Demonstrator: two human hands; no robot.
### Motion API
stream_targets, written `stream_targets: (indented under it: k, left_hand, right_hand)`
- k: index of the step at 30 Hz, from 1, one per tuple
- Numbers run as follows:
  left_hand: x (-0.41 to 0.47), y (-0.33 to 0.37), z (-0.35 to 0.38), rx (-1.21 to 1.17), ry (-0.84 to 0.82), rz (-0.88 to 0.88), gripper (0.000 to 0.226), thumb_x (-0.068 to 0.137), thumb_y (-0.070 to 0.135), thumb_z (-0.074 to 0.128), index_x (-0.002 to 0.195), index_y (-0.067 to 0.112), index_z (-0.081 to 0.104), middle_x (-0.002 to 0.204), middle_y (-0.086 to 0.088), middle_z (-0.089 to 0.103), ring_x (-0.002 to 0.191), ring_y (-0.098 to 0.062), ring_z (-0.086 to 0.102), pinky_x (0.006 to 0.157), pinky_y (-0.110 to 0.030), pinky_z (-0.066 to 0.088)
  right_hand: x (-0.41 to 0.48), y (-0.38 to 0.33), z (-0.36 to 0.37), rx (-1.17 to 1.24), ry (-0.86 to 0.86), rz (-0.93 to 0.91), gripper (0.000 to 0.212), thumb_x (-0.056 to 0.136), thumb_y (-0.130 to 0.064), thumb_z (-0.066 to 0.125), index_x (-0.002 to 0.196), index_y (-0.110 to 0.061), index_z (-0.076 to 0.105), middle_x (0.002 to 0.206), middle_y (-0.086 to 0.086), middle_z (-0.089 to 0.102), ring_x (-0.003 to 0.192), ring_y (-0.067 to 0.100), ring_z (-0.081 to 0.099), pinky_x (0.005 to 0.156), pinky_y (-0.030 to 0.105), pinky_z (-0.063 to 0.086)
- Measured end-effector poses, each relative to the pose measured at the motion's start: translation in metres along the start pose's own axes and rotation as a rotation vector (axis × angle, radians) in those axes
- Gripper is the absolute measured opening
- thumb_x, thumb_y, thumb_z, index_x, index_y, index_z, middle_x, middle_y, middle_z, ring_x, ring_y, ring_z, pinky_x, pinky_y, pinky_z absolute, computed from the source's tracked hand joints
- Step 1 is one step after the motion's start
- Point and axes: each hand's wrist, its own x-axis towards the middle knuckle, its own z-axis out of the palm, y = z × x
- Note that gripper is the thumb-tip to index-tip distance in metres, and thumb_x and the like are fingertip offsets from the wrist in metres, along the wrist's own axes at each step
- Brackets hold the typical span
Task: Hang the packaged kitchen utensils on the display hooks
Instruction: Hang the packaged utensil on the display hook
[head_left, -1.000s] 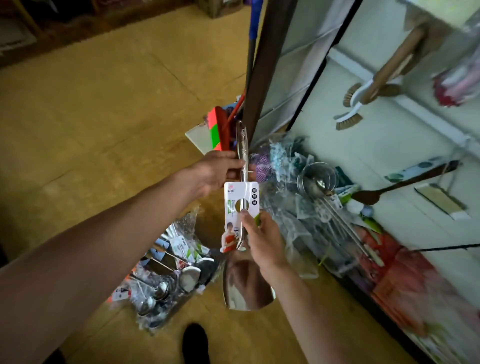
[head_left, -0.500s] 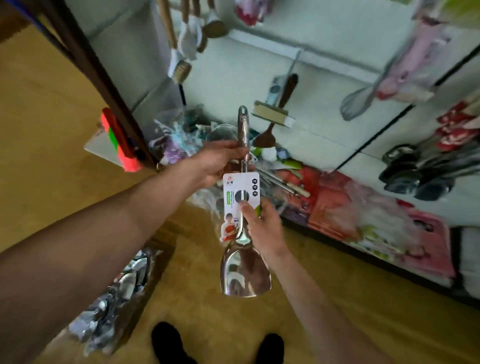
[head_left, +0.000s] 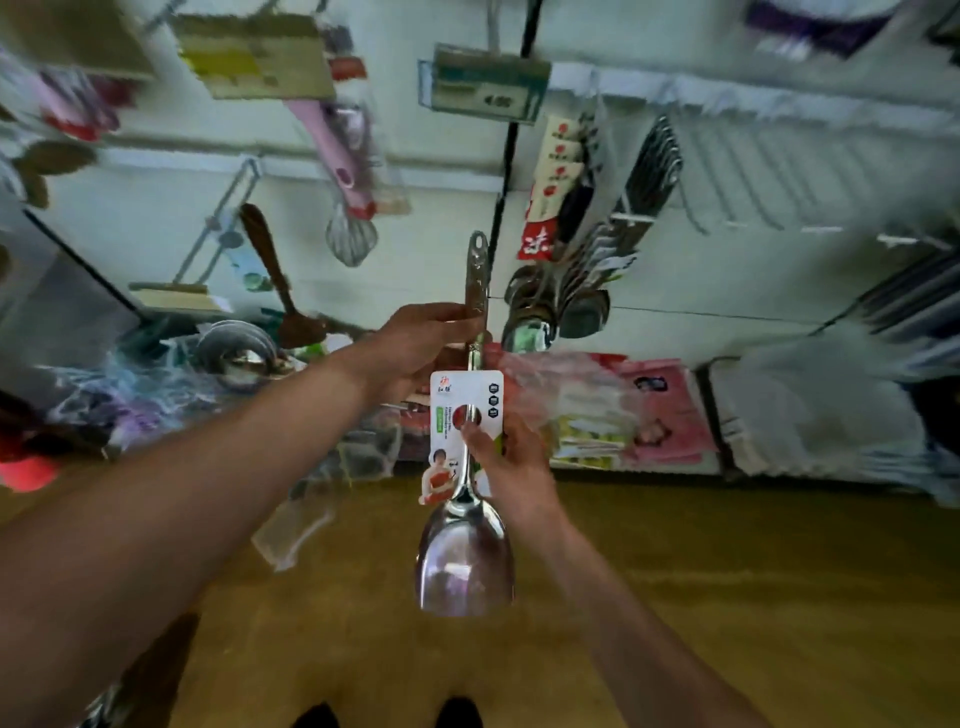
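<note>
Wooden flooring (head_left: 675, 597) ran under me, with the toes of my dark shoes (head_left: 457, 714) at the bottom edge of the view. Nearest of the things I held was the steel spatula (head_left: 465, 566), upright, blade down, its handle pointing up at the display. My right hand (head_left: 511, 457) pinched it at the neck, thumb pressed on the front of the white packaging card (head_left: 460, 415) and the other fingers closed behind it. My left hand (head_left: 421, 345) was higher up, fingers wrapped round the handle just above the card, so that the hanging hole at the handle's tip (head_left: 478, 244) stood free above my knuckles. Past my hands, pink and red packets (head_left: 660, 415) leaned along the foot of the wall. Farther back, on the white display wall (head_left: 426, 270), a bunch of steel ladles (head_left: 576, 301) hung just right of the handle tip, a whisk (head_left: 351, 236) and a dark wooden spoon (head_left: 280, 291) hung to the left, and bare hooks (head_left: 810, 208) stuck out at right. A price tag (head_left: 483, 85) sat above, its print too blurred to read with any certainty.
</note>
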Motion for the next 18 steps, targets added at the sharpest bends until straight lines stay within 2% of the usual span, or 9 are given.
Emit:
stream_targets:
  k: [3,6,9,11,13,16,18]
  left_hand:
    - [0.015,0.003,0.034,0.023,-0.013,-0.003,0.014,0.092,0.010,0.067,0.105,0.006,0.066,0.087,-0.009,0.073,0.064,-0.021,0.072,0.051,-0.029,0.055]
    - [0.027,0.001,0.063,0.060,-0.032,0.000,0.022,0.090,0.009,0.070,0.110,0.002,0.066,0.098,-0.017,0.073,0.076,-0.026,0.074,0.061,-0.034,0.060]
    - [0.034,0.001,0.082,0.182,-0.031,0.054,0.018,0.091,0.012,0.071,0.107,0.005,0.069,0.100,-0.017,0.075,0.081,-0.026,0.073,0.077,-0.038,0.062]
    - [0.035,0.001,0.093,0.259,-0.065,0.088,0.020,0.092,0.013,0.069,0.110,0.004,0.068,0.097,-0.013,0.074,0.077,-0.021,0.073,0.076,-0.032,0.062]
    - [0.039,0.002,0.104,0.316,-0.093,0.118,0.017,0.093,0.013,0.069,0.107,0.005,0.069,0.095,-0.011,0.074,0.080,-0.022,0.074,0.077,-0.032,0.062]
    - [0.045,0.006,0.115,0.377,-0.076,0.168,0.012,0.092,0.014,0.070,0.101,0.006,0.071,0.100,-0.015,0.074,0.094,-0.031,0.073,0.085,-0.041,0.060]
    - [0.050,0.008,0.122,0.396,-0.076,0.176,0.020,0.091,0.015,0.071,0.107,0.003,0.071,0.104,-0.016,0.073,0.093,-0.031,0.072,0.086,-0.042,0.060]
  right_hand:
    - [0.004,-0.004,-0.031,0.028,0.060,-0.045,0.023,0.094,-0.017,0.066,0.114,-0.008,0.066,0.109,0.004,0.074,0.096,0.019,0.072,0.081,0.036,0.061]
    - [0.011,0.005,-0.055,0.082,0.160,-0.032,0.025,0.091,-0.010,0.068,0.114,-0.001,0.066,0.110,0.009,0.074,0.095,0.020,0.073,0.079,0.036,0.061]
    - [0.016,0.016,-0.072,0.116,0.223,-0.019,0.025,0.089,-0.010,0.069,0.112,0.000,0.066,0.107,0.006,0.074,0.091,0.012,0.072,0.077,0.031,0.060]
    - [0.019,0.022,-0.081,0.112,0.255,-0.008,0.025,0.088,-0.013,0.071,0.111,-0.002,0.067,0.106,0.003,0.074,0.095,0.015,0.072,0.083,0.037,0.059]
    - [0.023,0.024,-0.089,0.098,0.277,0.008,0.018,0.088,-0.014,0.071,0.104,-0.008,0.069,0.100,-0.003,0.075,0.094,0.017,0.071,0.083,0.039,0.059]
    - [0.029,0.021,-0.102,0.071,0.285,-0.017,0.007,0.088,-0.012,0.070,0.093,-0.018,0.070,0.093,-0.010,0.075,0.094,0.013,0.071,0.084,0.035,0.058]
    - [0.029,0.018,-0.107,0.087,0.297,-0.037,0.007,0.089,-0.009,0.069,0.093,-0.015,0.069,0.093,-0.009,0.075,0.093,0.009,0.071,0.084,0.030,0.057]
